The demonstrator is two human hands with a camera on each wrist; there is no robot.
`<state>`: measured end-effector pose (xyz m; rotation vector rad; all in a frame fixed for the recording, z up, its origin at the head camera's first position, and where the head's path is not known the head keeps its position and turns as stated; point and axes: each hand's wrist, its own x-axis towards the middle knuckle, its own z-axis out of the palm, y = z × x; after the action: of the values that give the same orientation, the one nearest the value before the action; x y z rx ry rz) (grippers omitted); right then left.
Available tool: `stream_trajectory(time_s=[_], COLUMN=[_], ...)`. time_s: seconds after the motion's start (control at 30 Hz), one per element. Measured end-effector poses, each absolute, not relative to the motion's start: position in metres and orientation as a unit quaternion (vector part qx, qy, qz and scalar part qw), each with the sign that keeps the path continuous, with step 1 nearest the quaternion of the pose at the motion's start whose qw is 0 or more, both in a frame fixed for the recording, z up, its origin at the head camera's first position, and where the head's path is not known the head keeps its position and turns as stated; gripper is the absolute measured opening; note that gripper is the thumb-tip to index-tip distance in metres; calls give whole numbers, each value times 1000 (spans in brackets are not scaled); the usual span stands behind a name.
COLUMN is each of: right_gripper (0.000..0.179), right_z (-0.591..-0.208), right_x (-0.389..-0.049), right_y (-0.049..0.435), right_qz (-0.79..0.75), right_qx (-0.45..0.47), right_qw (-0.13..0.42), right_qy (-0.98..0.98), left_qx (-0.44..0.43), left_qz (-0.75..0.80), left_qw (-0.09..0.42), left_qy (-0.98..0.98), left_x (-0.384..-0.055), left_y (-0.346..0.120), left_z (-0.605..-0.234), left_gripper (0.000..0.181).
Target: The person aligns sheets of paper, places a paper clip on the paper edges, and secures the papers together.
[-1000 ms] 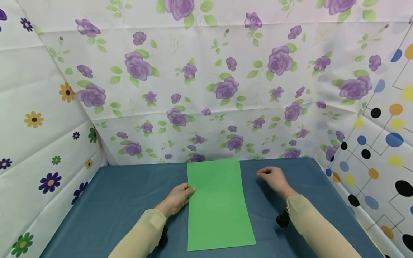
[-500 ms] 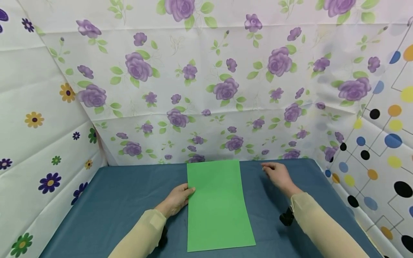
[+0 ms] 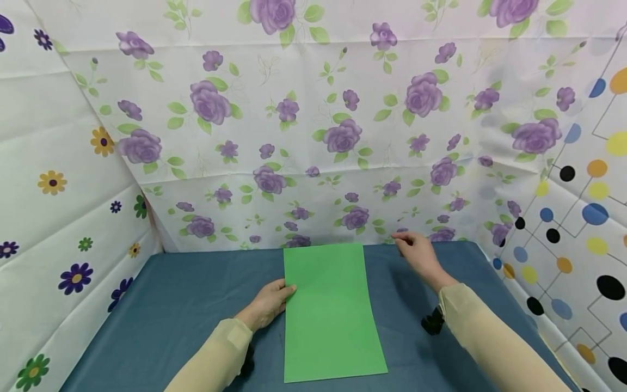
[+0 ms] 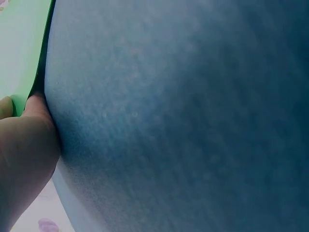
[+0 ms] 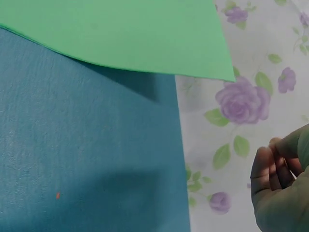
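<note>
A green sheet of paper (image 3: 327,313) stretches lengthwise over the blue-covered table, its far and right edges lifted off the cloth. At its left edge, my left hand (image 3: 269,302) pinches the sheet, thumb on top and fingers underneath. The left wrist view shows that hand (image 4: 26,150) at the paper's edge (image 4: 21,53). My right hand (image 3: 416,253) hovers to the right of the sheet's far corner, apart from it. In the right wrist view its fingers (image 5: 264,166) are loosely bent near the thumb, and nothing shows between them.
The blue table cover (image 3: 196,288) ends at a back edge against a hanging white cloth (image 3: 303,136) with purple flowers. Other patterned cloths hang at the left (image 3: 54,218) and right (image 3: 583,261). A tiny orange speck (image 5: 58,195) lies on the cover.
My right hand has moved slightly right, then up and toward the back, and its fingers have shifted a little. The left hand and the green paper have stayed in place.
</note>
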<state>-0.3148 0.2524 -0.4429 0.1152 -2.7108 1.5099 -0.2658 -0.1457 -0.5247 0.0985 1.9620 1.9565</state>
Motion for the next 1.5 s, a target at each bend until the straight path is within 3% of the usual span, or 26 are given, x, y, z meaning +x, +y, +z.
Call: stream_trajectory(time_s=[0.67, 1.5], right_gripper=[45, 39], right_z=[-425, -408], right_x=[-315, -354], right_y=[235, 187], right_qz=[575, 631], right_qx=[57, 32], right_qw=[39, -30], right_qy=[-816, -775], left_qx=[34, 36], left_qz=[696, 696], left_qw=[180, 181], left_qy=[694, 694], left_x=[-268, -266], left_y=[-146, -146], left_z=[-527, -523], left_gripper=[42, 44])
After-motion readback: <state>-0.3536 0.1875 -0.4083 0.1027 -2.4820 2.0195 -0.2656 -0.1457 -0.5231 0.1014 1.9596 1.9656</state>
